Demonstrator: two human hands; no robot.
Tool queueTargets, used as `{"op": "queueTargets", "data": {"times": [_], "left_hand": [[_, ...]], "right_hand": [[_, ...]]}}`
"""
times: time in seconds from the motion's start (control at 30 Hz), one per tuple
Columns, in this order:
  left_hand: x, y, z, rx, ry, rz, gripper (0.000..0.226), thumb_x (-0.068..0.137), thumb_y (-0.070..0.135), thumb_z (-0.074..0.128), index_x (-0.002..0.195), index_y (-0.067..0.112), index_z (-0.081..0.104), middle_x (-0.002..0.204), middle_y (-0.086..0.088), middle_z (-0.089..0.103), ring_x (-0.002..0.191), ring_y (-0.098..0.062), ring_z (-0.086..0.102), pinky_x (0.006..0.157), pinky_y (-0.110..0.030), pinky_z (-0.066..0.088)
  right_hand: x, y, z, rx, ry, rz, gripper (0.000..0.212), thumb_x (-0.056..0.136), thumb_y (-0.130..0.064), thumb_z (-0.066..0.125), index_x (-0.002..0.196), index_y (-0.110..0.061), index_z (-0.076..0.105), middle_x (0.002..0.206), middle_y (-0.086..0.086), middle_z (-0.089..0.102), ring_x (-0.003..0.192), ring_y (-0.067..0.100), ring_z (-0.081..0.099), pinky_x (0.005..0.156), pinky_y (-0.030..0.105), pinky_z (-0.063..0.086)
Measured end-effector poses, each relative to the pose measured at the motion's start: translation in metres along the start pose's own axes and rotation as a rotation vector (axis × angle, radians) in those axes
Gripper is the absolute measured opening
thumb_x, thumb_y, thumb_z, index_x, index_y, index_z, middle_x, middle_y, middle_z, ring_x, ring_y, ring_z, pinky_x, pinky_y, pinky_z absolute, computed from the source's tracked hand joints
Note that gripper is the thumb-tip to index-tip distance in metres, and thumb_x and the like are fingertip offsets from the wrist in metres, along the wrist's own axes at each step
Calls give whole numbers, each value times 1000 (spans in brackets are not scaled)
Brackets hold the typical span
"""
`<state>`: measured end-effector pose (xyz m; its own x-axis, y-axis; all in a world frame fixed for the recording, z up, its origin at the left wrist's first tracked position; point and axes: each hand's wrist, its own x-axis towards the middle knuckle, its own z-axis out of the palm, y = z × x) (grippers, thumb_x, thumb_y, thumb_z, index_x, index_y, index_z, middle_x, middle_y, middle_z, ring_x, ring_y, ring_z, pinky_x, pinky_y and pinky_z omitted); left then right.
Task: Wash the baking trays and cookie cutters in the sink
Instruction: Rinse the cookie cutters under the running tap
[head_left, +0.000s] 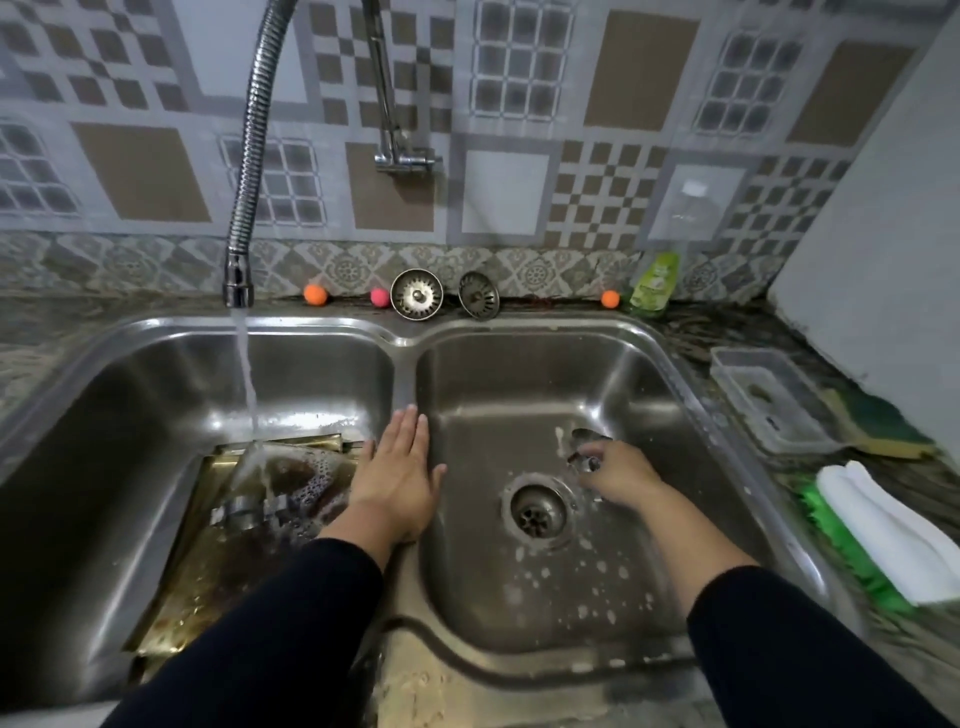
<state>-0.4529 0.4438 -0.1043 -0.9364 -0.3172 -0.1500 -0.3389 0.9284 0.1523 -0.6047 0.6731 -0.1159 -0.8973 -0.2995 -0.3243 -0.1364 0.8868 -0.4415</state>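
Steel double sink (519, 332): gold baking tray (218, 519) under running water beside flat, spread left hand (400, 478); right hand (618, 475) pinches small metal cookie cutter (584, 461).

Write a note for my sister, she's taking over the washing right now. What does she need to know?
Left hand: open, flat on the divider between the basins.
Right hand: in the right basin, gripping a small metal cookie cutter.
Baking trays: in the left basin under the running tap, still stained. Another cutter lies on them.
Done: nothing looks finished.
Left: scrub and rinse trays and cutters.
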Motion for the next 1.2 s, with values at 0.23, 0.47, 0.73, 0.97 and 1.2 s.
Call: {"op": "queueTargets", "data": {"times": [0.23, 0.47, 0.73, 0.97, 1.2], "left_hand": [[-17, -50, -13, -128, 7, 151, 54, 102, 43, 24, 153, 24, 21, 161, 1, 15, 147, -20, 18, 119, -41, 17], [-51, -138, -6, -304, -108, -69, 40, 97, 30, 45, 137, 24, 52, 150, -3, 39, 137, -23, 37, 114, -39, 31], [-57, -202, 16, -307, -82, -197, 52, 99, 19, 41, 149, 23, 31, 154, -5, 29, 136, -26, 38, 113, -35, 31], [-53, -208, 28, -408, -109, -198, 54, 99, 15, 39, 151, 27, 27, 154, -5, 30, 136, -26, 40, 113, -37, 34], [-49, -203, 22, -743, 0, -369, 41, 104, 28, 30, 135, 14, 53, 135, -9, 56, 125, -26, 51, 108, -32, 37]], "right_hand": [[-54, -116, -6, -97, -118, -255, 54, 86, -42, 64, 136, -27, 50, 140, -2, 51, 127, 17, 49, 99, 23, 37], [-95, -228, 57, -39, -118, -518, 42, 89, -32, 62, 130, -25, 56, 134, 2, 56, 118, 19, 54, 94, 25, 40], [-80, -277, 170, -12, -259, -473, 39, 94, -12, 53, 133, -20, 53, 142, 3, 46, 130, 24, 45, 109, 33, 36], [-65, -275, 214, -66, -207, -362, 39, 89, 2, 47, 114, -22, 66, 127, 4, 59, 114, 25, 56, 98, 36, 46], [-74, -285, 181, 103, -39, -319, 15, 89, -12, 61, 93, -20, 72, 101, -3, 70, 89, 14, 65, 85, 30, 53]]}}
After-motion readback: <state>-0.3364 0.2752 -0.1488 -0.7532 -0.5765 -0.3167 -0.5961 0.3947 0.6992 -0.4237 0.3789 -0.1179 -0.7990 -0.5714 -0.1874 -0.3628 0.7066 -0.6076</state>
